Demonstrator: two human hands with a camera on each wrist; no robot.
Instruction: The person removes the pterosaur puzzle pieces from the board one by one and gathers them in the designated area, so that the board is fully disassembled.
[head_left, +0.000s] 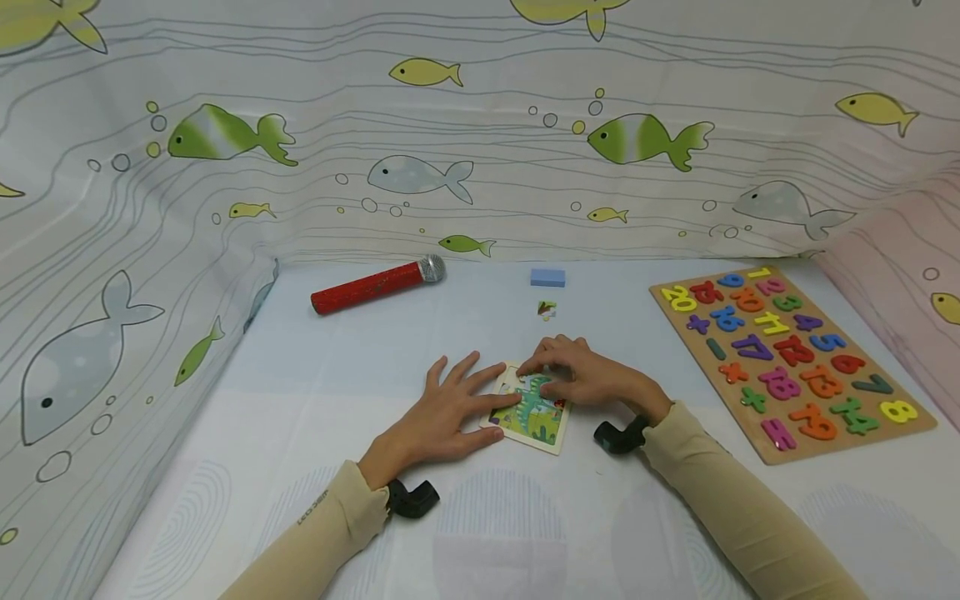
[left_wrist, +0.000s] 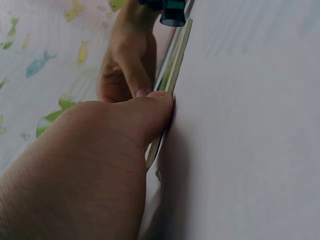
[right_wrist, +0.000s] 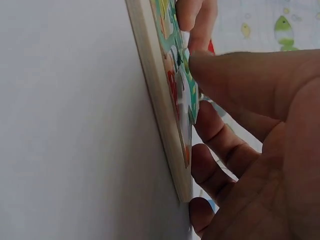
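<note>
A small wooden jigsaw puzzle (head_left: 534, 423) with a green dinosaur picture lies at a slant on the table between the two hands. My left hand (head_left: 444, 415) rests on its left side with fingers spread and fairly straight; the thumb is at the near left edge. Over the upper right part, my right hand (head_left: 592, 377) pinches a green puzzle piece (right_wrist: 193, 95), which sits tilted above the board in the right wrist view. The other right fingers curl beside the board's edge. Beyond the hands lies a loose puzzle piece (head_left: 547, 310).
A blue block (head_left: 547, 277) is behind the loose piece. To the back left lies a red microphone (head_left: 367, 287) with a silver head. A wooden number board (head_left: 757, 400) with colourful digits fills the right side. Fish-printed cloth (head_left: 525, 100) rises around the table.
</note>
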